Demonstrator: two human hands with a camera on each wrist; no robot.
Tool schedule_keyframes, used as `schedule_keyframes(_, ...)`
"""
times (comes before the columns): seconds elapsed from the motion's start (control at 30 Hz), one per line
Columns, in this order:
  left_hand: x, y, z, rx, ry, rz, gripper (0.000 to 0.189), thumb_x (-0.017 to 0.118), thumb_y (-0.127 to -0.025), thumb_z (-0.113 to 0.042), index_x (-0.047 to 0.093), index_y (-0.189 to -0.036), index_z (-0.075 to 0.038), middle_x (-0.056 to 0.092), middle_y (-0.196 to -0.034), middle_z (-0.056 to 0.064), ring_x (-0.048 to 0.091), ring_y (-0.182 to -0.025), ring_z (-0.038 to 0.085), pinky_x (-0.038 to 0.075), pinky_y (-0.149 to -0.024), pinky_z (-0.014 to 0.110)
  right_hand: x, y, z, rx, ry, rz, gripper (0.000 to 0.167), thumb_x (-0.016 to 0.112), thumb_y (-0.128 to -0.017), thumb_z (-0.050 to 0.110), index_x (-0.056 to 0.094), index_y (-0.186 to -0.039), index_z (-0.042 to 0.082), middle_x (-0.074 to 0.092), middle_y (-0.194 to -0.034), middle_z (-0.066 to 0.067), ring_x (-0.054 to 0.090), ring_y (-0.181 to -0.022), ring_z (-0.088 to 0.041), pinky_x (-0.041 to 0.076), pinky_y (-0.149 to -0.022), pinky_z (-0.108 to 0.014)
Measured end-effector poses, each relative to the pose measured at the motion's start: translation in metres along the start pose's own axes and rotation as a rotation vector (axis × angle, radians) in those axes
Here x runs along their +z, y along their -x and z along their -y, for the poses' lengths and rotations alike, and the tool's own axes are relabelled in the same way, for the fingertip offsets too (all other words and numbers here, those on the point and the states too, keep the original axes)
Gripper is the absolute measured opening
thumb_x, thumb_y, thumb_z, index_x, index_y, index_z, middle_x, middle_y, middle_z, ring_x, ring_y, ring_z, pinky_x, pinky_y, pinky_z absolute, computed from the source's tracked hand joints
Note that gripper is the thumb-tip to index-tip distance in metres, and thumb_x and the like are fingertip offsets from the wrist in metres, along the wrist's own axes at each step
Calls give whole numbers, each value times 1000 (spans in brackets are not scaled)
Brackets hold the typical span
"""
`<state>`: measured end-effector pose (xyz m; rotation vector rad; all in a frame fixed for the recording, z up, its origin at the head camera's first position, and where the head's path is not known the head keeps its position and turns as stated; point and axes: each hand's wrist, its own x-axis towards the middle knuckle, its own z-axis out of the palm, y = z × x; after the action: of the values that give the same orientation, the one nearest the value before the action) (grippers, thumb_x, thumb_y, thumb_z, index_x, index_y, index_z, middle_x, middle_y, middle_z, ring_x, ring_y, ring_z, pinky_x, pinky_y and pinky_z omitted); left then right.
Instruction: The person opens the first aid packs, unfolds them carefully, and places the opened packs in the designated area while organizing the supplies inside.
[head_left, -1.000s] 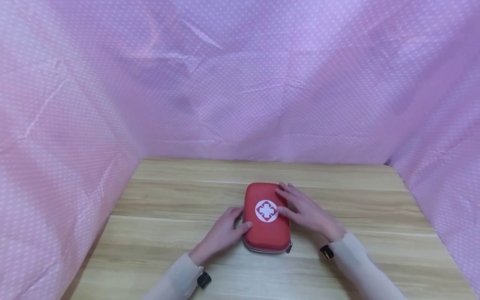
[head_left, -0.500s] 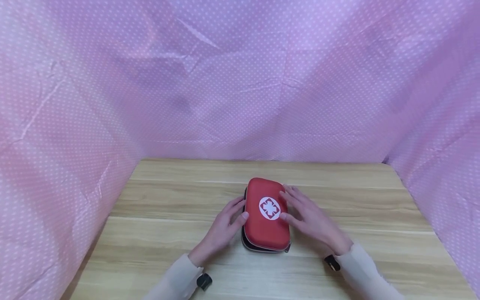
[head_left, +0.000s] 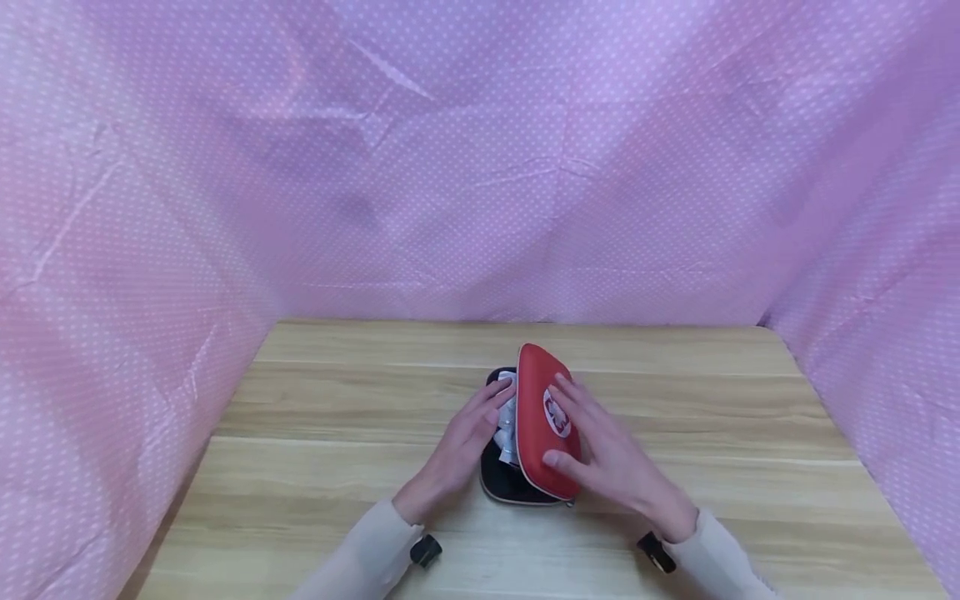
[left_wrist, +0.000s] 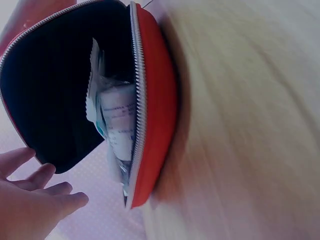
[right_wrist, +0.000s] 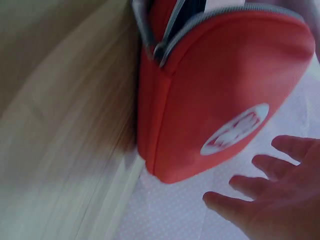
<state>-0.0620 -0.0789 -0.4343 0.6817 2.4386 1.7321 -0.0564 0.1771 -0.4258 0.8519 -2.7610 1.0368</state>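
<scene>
A red zippered first-aid case (head_left: 534, 433) with a white cross emblem (head_left: 557, 413) lies on the wooden table, its lid swung up and tilted to the right. In the left wrist view, a clear-wrapped white roll and packets (left_wrist: 119, 112) show inside the black-lined lower half (left_wrist: 156, 115). My left hand (head_left: 459, 446) is over the case's left side, fingertips right at the raised edge of the lid. On the other side my right hand (head_left: 611, 450) has its fingers spread along the lid's outer face, beside the emblem. Neither hand's fingers are curled round anything.
The wooden table (head_left: 345, 400) extends on all sides of the case. Pink polka-dot cloth (head_left: 480, 167) hangs behind it and at both sides. A zipper pull (right_wrist: 159, 50) sits at the case's near right corner.
The lid has gone from lying flat to raised, turning up toward the right and exposing the packets. My left hand moved right, following its edge; my right hand stayed beside the lid.
</scene>
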Motion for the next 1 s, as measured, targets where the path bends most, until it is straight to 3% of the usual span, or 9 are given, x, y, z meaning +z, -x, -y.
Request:
schedule_keyframes(0.3,11,-11,-12,41,-39,57,60,30,-112,-46,43,-158,-10,32,-167,8,28,-154,30,24,-121,64,5,8,15,27,-41,12,100,80,-87,50,24,-166,22,13,-174,0,23,-154,-41,43,-109,-63)
schedule_keyframes(0.4,14,-15,-15,49,-52,77,57,32,-112,-44,42,-159,-13,31,-168,5,26,-155,28,24,-121,62,5,11,16,42,-55,-5,99,80,-88,48,24,-166,24,12,-174,1,28,-152,-39,44,-109,-60)
schedule_keyframes(0.63,15,-19,-18,84,-103,102,68,31,-110,-56,43,-159,-11,30,-168,10,26,-155,31,25,-121,62,0,19,14,65,-90,-33,94,79,-89,34,26,-166,22,17,-173,-1,33,-151,-34,42,-111,-60)
schedule_keyframes(0.83,8,-20,-11,26,-207,69,63,41,-109,-51,45,-157,-10,27,-170,8,22,-156,33,25,-120,64,-4,26,8,101,-139,-47,91,77,-92,27,25,-166,24,23,-171,-4,43,-146,-30,47,-108,-57)
schedule_keyframes(1.0,0,-19,0,-63,-378,47,69,48,-105,-55,43,-158,-10,24,-171,9,16,-157,36,23,-121,63,-10,31,4,153,-214,-37,89,74,-95,31,20,-167,31,21,-172,-5,33,-150,-36,51,-103,-55)
